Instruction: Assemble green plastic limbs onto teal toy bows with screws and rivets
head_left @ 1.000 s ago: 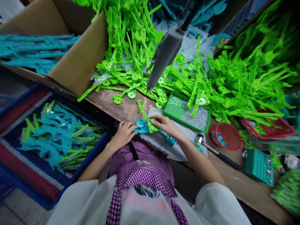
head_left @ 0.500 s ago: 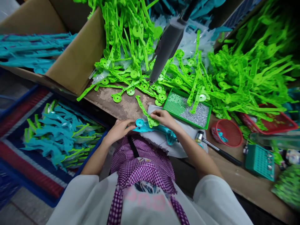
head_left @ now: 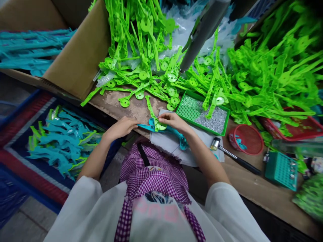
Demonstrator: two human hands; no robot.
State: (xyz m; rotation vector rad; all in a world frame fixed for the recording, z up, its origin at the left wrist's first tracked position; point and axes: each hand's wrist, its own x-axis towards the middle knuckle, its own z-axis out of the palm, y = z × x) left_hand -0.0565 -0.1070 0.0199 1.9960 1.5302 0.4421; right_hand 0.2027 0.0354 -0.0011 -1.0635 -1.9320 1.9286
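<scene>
My left hand (head_left: pixel 123 128) is closed on the left tip of a blue plastic part (head_left: pixel 174 131), which lies across a white cloth (head_left: pixel 161 143) at the table's near edge. Between the fingers of my right hand (head_left: pixel 174 121) is the round end of a green plastic arm (head_left: pixel 150 107). That end sits over the blue part, close to its small blue disc (head_left: pixel 151 121). The arm's narrow end points away from me. Whether the two pieces touch is hidden by my fingers.
Loose green arms (head_left: pixel 141 74) are heaped behind. A green tray (head_left: pixel 202 112) of small metal pieces, a hammer (head_left: pixel 237 157), a red basket (head_left: pixel 246 139) and a teal basket (head_left: pixel 281 169) stand right. A blue crate (head_left: pixel 57 205) holds assembled parts at left. A grey tool hangs overhead (head_left: pixel 199 37).
My left hand has moved left and up with the blue part's tip. The green arm's round end has shifted left, toward the blue disc, in my right hand. The camera view has shifted slightly.
</scene>
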